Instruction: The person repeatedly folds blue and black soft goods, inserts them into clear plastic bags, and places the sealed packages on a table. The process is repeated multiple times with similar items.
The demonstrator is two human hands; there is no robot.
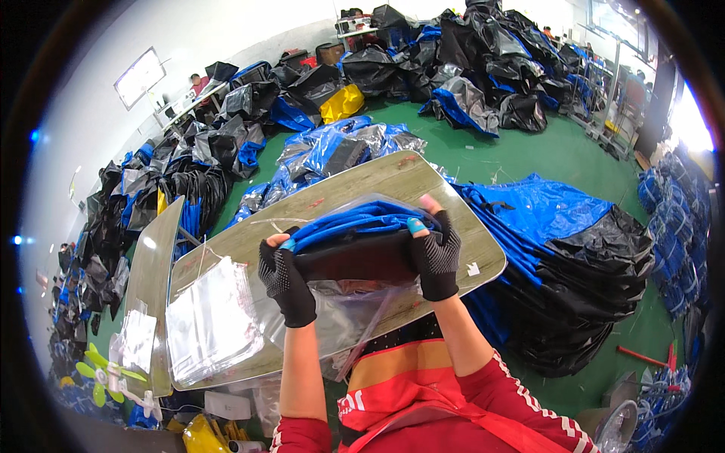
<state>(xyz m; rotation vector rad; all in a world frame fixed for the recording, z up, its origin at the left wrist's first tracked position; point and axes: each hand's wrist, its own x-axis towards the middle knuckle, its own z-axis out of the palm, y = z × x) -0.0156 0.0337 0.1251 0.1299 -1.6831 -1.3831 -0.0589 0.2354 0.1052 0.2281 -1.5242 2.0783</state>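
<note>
Between my two hands is a folded bundle of blue and black coated fabric (355, 249), blue layers at the far side and black toward me. My left hand (287, 279), in a black dotted fingerless glove, is closed round its left end. At the right end my right hand (438, 260), gloved alike, grips it with thumb and fingers. Clear plastic film lies along the bundle's far edge, and a clear plastic bag (321, 313) spreads below it over the table's near side. Whether the bundle is inside that bag, I cannot tell. Under it is a wood-patterned table (377, 174).
A stack of clear bags (215, 321) lies at the table's left, beside a narrow side board (151, 264). Packed bundles (340, 151) lie beyond the table. A large blue-black fabric pile (566, 279) stands right. A green fan (106, 374) is at lower left.
</note>
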